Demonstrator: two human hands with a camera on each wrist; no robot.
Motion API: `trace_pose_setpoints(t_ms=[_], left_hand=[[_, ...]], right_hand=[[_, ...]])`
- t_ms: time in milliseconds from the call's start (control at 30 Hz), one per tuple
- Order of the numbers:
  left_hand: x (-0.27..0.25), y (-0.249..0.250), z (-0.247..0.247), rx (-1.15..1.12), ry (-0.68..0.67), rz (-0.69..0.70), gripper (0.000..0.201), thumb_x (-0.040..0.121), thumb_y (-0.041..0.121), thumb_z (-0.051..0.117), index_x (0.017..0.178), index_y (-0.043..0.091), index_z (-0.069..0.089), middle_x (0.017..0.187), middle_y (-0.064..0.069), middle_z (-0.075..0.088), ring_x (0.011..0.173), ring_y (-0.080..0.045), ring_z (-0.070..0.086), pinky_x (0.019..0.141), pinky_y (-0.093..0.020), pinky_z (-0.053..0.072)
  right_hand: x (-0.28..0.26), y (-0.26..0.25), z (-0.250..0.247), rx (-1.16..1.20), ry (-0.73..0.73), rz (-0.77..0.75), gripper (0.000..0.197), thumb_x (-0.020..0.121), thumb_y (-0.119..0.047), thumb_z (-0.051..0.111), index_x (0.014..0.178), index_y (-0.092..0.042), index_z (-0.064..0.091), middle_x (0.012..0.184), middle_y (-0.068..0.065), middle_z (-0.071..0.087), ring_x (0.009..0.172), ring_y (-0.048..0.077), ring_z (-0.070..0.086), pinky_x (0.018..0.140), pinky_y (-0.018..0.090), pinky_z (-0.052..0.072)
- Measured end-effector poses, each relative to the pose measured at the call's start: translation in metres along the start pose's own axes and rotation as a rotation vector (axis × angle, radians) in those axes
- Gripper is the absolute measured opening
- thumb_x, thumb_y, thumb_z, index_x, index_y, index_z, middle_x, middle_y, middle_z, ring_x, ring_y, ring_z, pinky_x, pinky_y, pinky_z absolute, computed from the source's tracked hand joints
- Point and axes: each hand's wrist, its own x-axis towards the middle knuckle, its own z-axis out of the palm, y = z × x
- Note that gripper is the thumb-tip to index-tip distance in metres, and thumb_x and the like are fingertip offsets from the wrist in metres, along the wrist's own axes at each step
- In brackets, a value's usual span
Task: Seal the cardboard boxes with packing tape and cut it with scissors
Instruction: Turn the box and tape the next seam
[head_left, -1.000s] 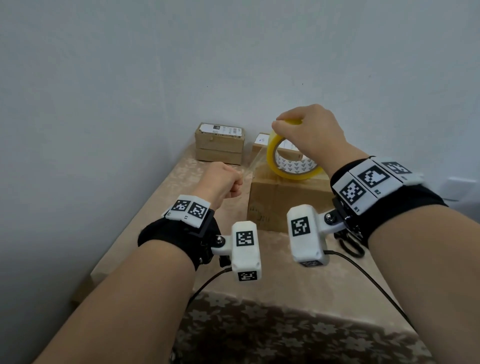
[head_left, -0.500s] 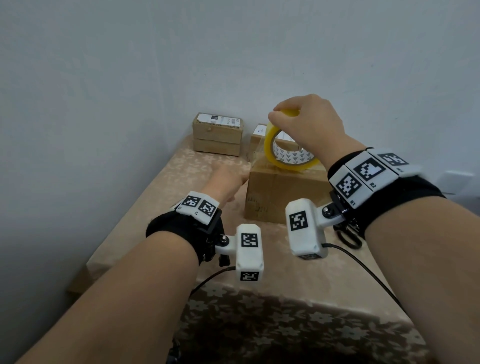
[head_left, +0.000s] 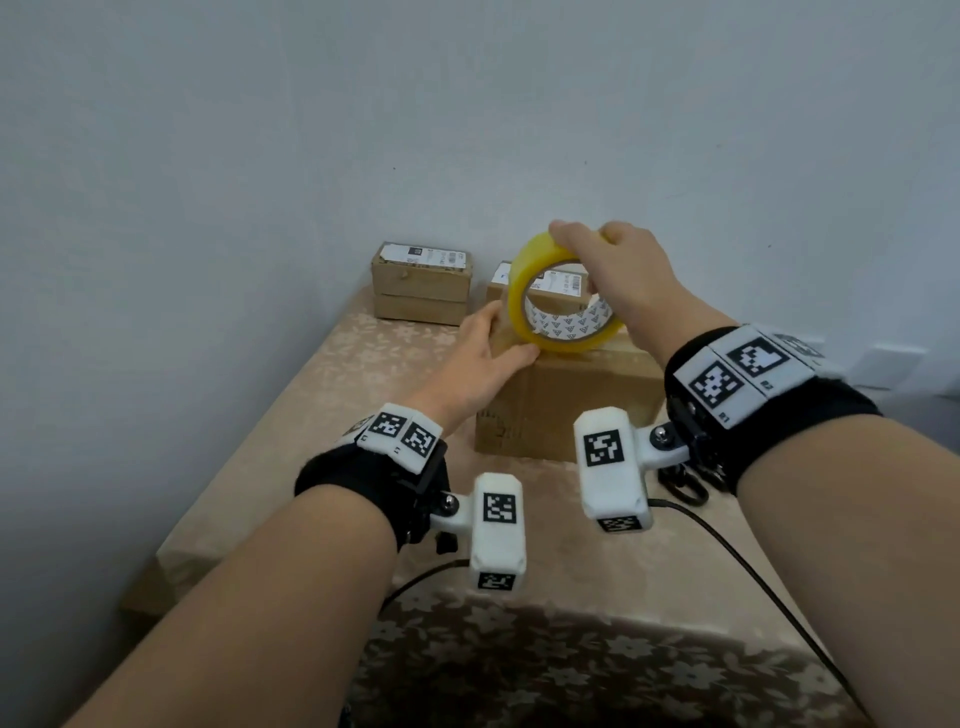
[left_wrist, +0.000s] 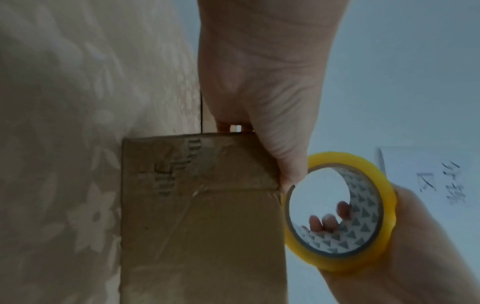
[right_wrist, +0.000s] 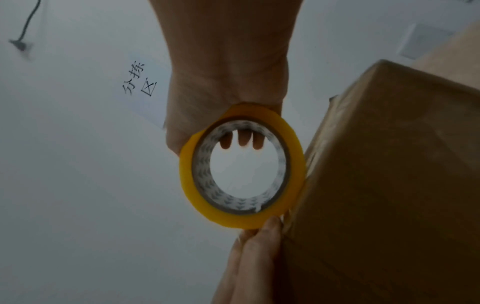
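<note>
A brown cardboard box (head_left: 566, 405) stands in the middle of the table. My right hand (head_left: 587, 249) grips a yellow roll of packing tape (head_left: 550, 306) from above, three fingers hooked inside its core (right_wrist: 241, 139). The roll stands on edge at the box's top left edge (left_wrist: 340, 211). My left hand (head_left: 498, 343) lies flat with straight fingers (right_wrist: 254, 257) against the box's left side and top corner, right beside the roll. Black scissors (head_left: 685, 486) lie on the table to the box's right, mostly hidden behind my right wrist.
Two stacked small boxes (head_left: 421, 283) stand at the back by the wall, and another labelled box (head_left: 558, 283) shows through the roll. A beige floral cloth (head_left: 337, 389) covers the table. Wrist camera cables (head_left: 753, 571) trail over the near edge.
My left hand was a fist holding a pulled strip away from the box; it has moved onto the box and flattened. My right hand has brought the roll down to the box's left edge.
</note>
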Motion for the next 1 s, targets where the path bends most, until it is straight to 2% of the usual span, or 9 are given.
trace_pose_setpoints(t_ms=[100,233,333,433,500,567,667,867,1000], left_hand=[[-0.002,0.000,-0.001,0.028,0.005,0.009,0.067,0.090,0.036,0.060,0.146,0.018,0.026,0.143,0.004,0.030,0.126,-0.006,0.035,0.108,-0.029,0.033],[-0.003,0.000,0.000,0.091,0.057,0.050,0.064,0.091,0.037,0.058,0.145,0.017,0.030,0.137,0.007,0.033,0.123,-0.005,0.036,0.105,-0.026,0.035],[-0.004,-0.001,0.003,0.122,0.063,0.072,0.058,0.093,0.038,0.055,0.142,0.017,0.033,0.139,0.005,0.036,0.125,-0.007,0.037,0.105,-0.026,0.035],[-0.007,-0.003,0.002,0.215,0.049,0.082,0.062,0.095,0.044,0.049,0.147,0.017,0.027,0.149,0.003,0.031,0.134,-0.009,0.032,0.112,-0.033,0.030],[-0.008,-0.001,0.001,0.444,0.027,0.100,0.065,0.097,0.048,0.039,0.151,0.017,0.019,0.156,0.001,0.021,0.143,-0.014,0.018,0.118,-0.037,0.018],[-0.007,0.005,0.000,0.827,0.031,0.141,0.063,0.099,0.049,0.026,0.151,0.015,0.016,0.159,0.001,0.012,0.146,-0.016,0.004,0.119,-0.039,0.003],[-0.006,0.015,-0.001,1.135,-0.008,0.183,0.059,0.101,0.046,0.015,0.149,0.012,0.021,0.158,-0.001,0.015,0.147,-0.017,0.001,0.117,-0.042,-0.005],[-0.005,0.029,0.001,1.233,-0.167,0.171,0.073,0.095,0.057,0.015,0.147,0.006,0.026,0.156,-0.009,0.023,0.146,-0.020,0.013,0.118,-0.040,0.005],[-0.004,0.041,0.011,1.313,-0.263,0.164,0.082,0.089,0.066,0.030,0.142,0.003,0.031,0.151,-0.013,0.029,0.139,-0.026,0.028,0.112,-0.037,0.024]], right_hand=[[0.001,-0.014,-0.008,-0.081,0.046,-0.063,0.047,0.079,-0.046,0.066,0.062,-0.016,0.034,0.064,-0.001,0.031,0.060,0.017,0.034,0.058,0.032,0.028],[0.005,-0.021,-0.037,-0.516,0.015,-0.063,0.041,0.076,-0.042,0.066,0.063,-0.011,0.043,0.059,0.001,0.039,0.057,0.019,0.040,0.052,0.030,0.030],[0.003,-0.006,-0.044,-0.576,0.017,-0.081,0.041,0.079,-0.049,0.064,0.092,-0.012,0.053,0.082,0.001,0.052,0.077,0.021,0.050,0.066,0.033,0.042],[-0.003,0.001,-0.040,-0.586,0.095,-0.149,0.048,0.079,-0.063,0.059,0.099,-0.020,0.051,0.095,-0.001,0.052,0.089,0.021,0.051,0.079,0.039,0.047],[-0.004,0.005,-0.039,-0.597,0.112,-0.145,0.047,0.080,-0.065,0.056,0.098,-0.022,0.054,0.093,-0.002,0.055,0.090,0.020,0.052,0.078,0.038,0.047],[-0.003,0.008,-0.039,-0.605,0.107,-0.141,0.044,0.081,-0.063,0.054,0.097,-0.022,0.057,0.090,-0.003,0.058,0.087,0.020,0.055,0.074,0.035,0.046],[0.000,0.007,-0.036,-0.619,0.085,-0.148,0.041,0.081,-0.061,0.054,0.095,-0.023,0.058,0.087,-0.002,0.060,0.086,0.021,0.057,0.072,0.033,0.045],[0.001,0.008,-0.030,-0.680,0.087,-0.183,0.038,0.082,-0.057,0.054,0.097,-0.022,0.058,0.090,-0.002,0.058,0.093,0.023,0.055,0.072,0.033,0.042],[0.003,0.007,-0.026,-0.743,0.072,-0.223,0.040,0.082,-0.056,0.054,0.095,-0.019,0.061,0.089,0.001,0.060,0.091,0.026,0.056,0.073,0.035,0.045]])
